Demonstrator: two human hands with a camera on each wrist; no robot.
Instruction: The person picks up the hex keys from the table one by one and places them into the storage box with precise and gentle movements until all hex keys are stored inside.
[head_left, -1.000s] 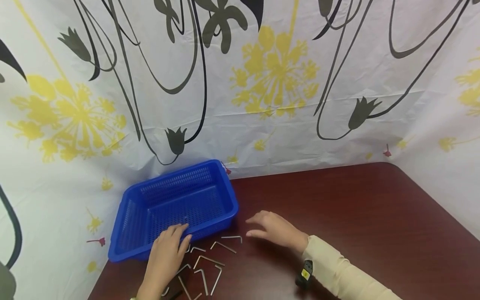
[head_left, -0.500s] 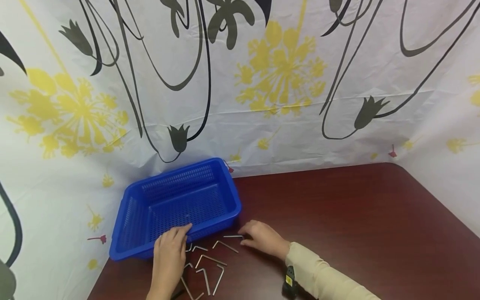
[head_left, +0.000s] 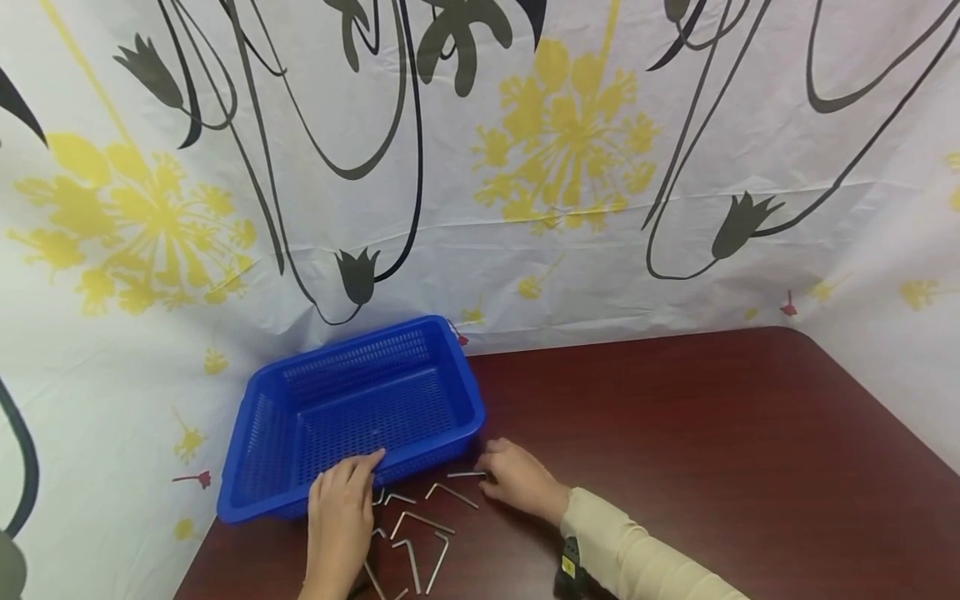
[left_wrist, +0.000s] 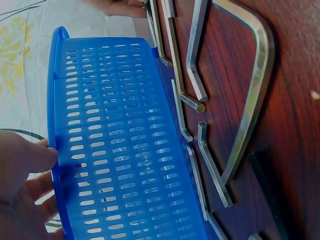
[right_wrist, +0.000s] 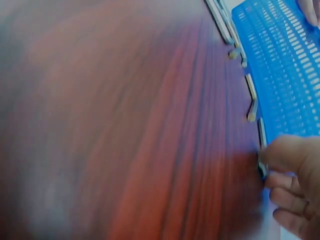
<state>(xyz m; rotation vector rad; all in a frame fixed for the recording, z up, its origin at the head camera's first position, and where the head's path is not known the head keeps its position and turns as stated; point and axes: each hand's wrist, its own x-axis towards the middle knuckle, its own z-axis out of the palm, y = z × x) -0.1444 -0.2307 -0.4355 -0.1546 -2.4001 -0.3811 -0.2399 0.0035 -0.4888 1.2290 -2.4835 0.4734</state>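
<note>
Head view: desk (head_left: 675, 433), with the blue basket (head_left: 438, 446) toward its far left corner and patterned cloth (head_left: 562, 275) along the far edge.
Left hand (head_left: 341, 518): pinches the basket's near rim, thumb outside, fingers inside.
Right hand (head_left: 525, 481): thumb touches the end key (head_left: 463, 475), fingers curled beside it; I cannot tell whether they pinch it.
End key: on the desk, just beside the basket's near right corner, 1 end covered by the right hand.
Other keys (head_left: 429, 522): bent metal, loose along the basket's near side.
Black bar (left_wrist: 272, 195): on the desk, near 1 big key (left_wrist: 253, 107).
</note>
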